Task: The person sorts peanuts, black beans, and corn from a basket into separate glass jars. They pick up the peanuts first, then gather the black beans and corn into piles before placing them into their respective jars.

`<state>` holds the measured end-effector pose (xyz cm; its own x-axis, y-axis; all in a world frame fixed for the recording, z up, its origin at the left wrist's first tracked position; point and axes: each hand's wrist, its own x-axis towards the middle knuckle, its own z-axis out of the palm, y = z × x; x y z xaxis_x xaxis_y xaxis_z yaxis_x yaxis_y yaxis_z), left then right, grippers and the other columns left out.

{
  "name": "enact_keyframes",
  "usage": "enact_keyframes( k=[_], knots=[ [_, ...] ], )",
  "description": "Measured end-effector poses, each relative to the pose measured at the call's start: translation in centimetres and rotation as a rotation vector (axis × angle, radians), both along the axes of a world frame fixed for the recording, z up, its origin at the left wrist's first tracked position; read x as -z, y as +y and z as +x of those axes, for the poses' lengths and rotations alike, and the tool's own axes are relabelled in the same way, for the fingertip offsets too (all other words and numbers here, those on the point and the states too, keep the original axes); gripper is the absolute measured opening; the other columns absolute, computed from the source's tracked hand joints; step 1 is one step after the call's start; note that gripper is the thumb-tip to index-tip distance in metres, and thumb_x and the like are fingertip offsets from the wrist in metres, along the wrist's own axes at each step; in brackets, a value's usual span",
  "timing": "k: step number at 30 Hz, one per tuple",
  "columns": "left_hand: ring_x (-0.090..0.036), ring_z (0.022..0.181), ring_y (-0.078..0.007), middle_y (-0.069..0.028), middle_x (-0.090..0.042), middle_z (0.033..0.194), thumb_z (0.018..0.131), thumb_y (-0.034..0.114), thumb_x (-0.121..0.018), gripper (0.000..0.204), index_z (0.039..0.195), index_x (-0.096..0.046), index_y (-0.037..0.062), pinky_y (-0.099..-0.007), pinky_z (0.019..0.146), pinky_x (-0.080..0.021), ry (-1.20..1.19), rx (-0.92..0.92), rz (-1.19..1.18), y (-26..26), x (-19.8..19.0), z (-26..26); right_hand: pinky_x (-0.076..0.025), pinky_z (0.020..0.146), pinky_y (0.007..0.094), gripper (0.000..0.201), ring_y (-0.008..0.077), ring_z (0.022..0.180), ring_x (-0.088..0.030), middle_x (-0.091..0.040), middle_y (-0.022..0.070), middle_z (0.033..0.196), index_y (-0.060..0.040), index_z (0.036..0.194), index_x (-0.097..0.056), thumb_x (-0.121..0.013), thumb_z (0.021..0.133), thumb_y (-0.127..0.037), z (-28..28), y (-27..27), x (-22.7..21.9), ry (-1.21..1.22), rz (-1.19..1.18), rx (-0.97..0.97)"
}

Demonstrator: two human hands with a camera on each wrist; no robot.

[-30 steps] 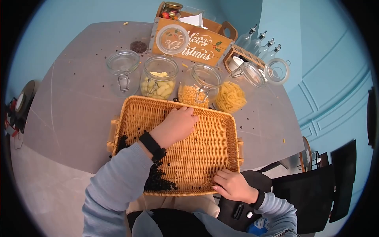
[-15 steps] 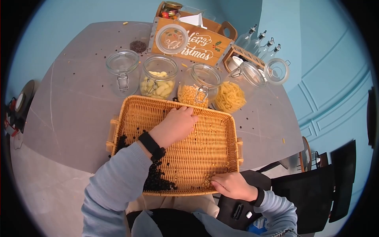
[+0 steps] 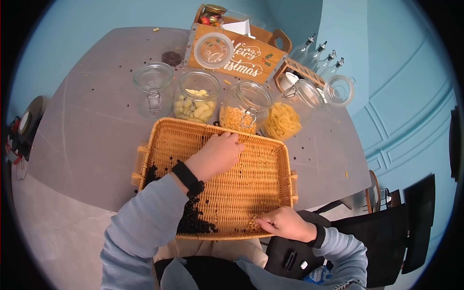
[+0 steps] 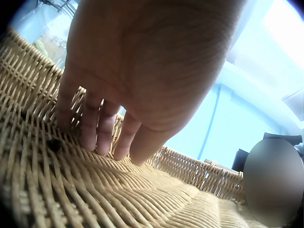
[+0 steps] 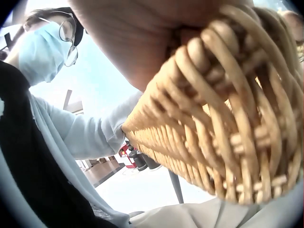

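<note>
A wicker basket (image 3: 246, 179) holds a heap of black beans (image 3: 193, 222) at its near left and yellow kernels (image 3: 253, 224) in its near right corner. My left hand (image 3: 217, 153) reaches across to the far wall; in the left wrist view, the fingers of the left hand (image 4: 142, 76) extend down to the woven floor, beside one dark bean (image 4: 54, 144). At the near right corner, my right hand (image 3: 287, 224) has curled fingers and a thumb against the kernels. The right wrist view shows the right hand (image 5: 137, 38) over the rim, its grip mostly hidden.
Beyond the basket stand an empty jar (image 3: 153, 92), a jar of pale pieces (image 3: 195, 104), a kernel jar (image 3: 239, 116) and a pasta jar (image 3: 282, 120). Behind are a wooden crate (image 3: 232, 50) and glass bottles (image 3: 316, 55). Loose beans dot the table (image 3: 87, 145).
My right hand's spread fingers have curled in at the kernels, and the hand has shifted slightly. My left hand stays at the far side of the basket.
</note>
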<state>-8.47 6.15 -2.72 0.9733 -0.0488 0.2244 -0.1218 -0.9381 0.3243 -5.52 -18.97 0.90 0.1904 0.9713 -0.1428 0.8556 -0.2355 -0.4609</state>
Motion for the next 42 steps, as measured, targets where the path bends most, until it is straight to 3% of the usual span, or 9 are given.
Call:
enact_keyframes(
  k=[9,14,18,23,26,32,34,39,42],
  knots=[
    [-0.049,0.102,-0.0251,-0.0086,-0.052,0.102,0.077,0.019,-0.061,0.03,0.104,-0.057,0.0072,-0.0387,0.083,-0.042,0.028,-0.018,0.042,-0.1,0.3,0.4,-0.039,0.045,0.0377,0.026,0.0308,0.049,-0.05,-0.05,0.0132,0.054,-0.0032,0.062,-0.053,-0.055,0.084,-0.018,1.5,3.7,-6.6,-0.117,0.094,-0.033],
    [-0.048,0.103,-0.0265,-0.0097,-0.052,0.103,0.076,0.02,-0.062,0.032,0.105,-0.057,0.0073,-0.0398,0.085,-0.041,0.034,-0.016,0.017,-0.2,0.3,0.3,-0.037,0.044,0.0363,0.026,0.0319,0.046,-0.047,-0.046,0.0161,0.052,-0.0014,0.063,-0.053,-0.055,0.084,-0.018,3.3,8.4,-9.1,-0.276,0.273,0.156],
    [-0.048,0.103,-0.0269,-0.0102,-0.052,0.103,0.076,0.02,-0.062,0.032,0.105,-0.057,0.0071,-0.0403,0.085,-0.041,0.036,-0.008,0.036,-0.1,0.2,0.3,-0.037,0.046,0.0379,0.031,0.0337,0.045,-0.046,-0.045,0.0179,0.051,-0.0008,0.064,-0.055,-0.052,0.086,-0.022,6.1,13.4,-9.6,-0.35,0.459,0.213],
    [-0.048,0.103,-0.0268,-0.0103,-0.052,0.104,0.076,0.019,-0.062,0.031,0.103,-0.057,0.0067,-0.0402,0.085,-0.041,0.033,0.002,0.038,-0.1,0.3,0.3,-0.041,0.05,0.04,0.032,0.0345,0.05,-0.051,-0.051,0.0174,0.054,-0.0021,0.064,-0.058,-0.052,0.085,-0.025,10.9,19.1,-8.5,-0.521,0.485,0.231],
    [-0.05,0.1,-0.0265,-0.0101,-0.054,0.101,0.075,0.009,-0.056,0.024,0.098,-0.061,0.0063,-0.0423,0.082,-0.042,-0.02,-0.01,0.006,-0.2,0.6,0.5,-0.043,0.053,0.0408,0.03,0.0348,0.054,-0.054,-0.054,0.0162,0.055,-0.0033,0.066,-0.06,-0.052,0.085,-0.025,12.9,20.8,-7.2,-0.596,0.541,0.228],
    [-0.05,0.099,-0.0266,-0.0099,-0.054,0.1,0.074,0.009,-0.057,0.022,0.096,-0.061,0.0066,-0.0417,0.081,-0.043,-0.074,0.007,0.016,-0.1,0.9,0.5,-0.044,0.057,0.04,0.024,0.0336,0.061,-0.056,-0.057,0.0153,0.064,-0.0025,0.072,-0.06,-0.054,0.083,-0.023,13.7,20.6,-6.3,-0.493,0.523,0.203],
    [-0.048,0.103,-0.0262,-0.0097,-0.052,0.103,0.075,0.018,-0.062,0.029,0.102,-0.058,0.007,-0.04,0.084,-0.042,0.025,-0.005,0.044,-0.1,0.3,0.4,-0.044,0.058,0.0395,0.022,0.0329,0.064,-0.056,-0.057,0.0149,0.069,-0.0021,0.075,-0.059,-0.054,0.083,-0.022,13.5,19.8,-6.3,-0.514,0.567,0.16],
    [-0.049,0.103,-0.0262,-0.0095,-0.052,0.103,0.075,0.019,-0.062,0.029,0.102,-0.058,0.0074,-0.0399,0.084,-0.042,0.019,-0.009,0.044,-0.1,0.3,0.4,-0.044,0.06,0.0389,0.011,0.0316,0.07,-0.055,-0.055,0.0133,0.076,-0.0024,0.079,-0.057,-0.054,0.081,-0.013,9.2,16.0,-8.4,-0.45,0.605,0.082],
    [-0.049,0.103,-0.0261,-0.0093,-0.052,0.103,0.075,0.019,-0.062,0.029,0.102,-0.058,0.0074,-0.0395,0.084,-0.042,0.014,-0.007,0.042,-0.2,0.2,0.3,-0.045,0.064,0.0361,0.009,0.0309,0.073,-0.055,-0.054,0.0132,0.076,-0.0006,0.079,-0.057,-0.054,0.079,-0.009,6.0,12.4,-8.4,-0.405,0.404,-0.02]
  ],
)
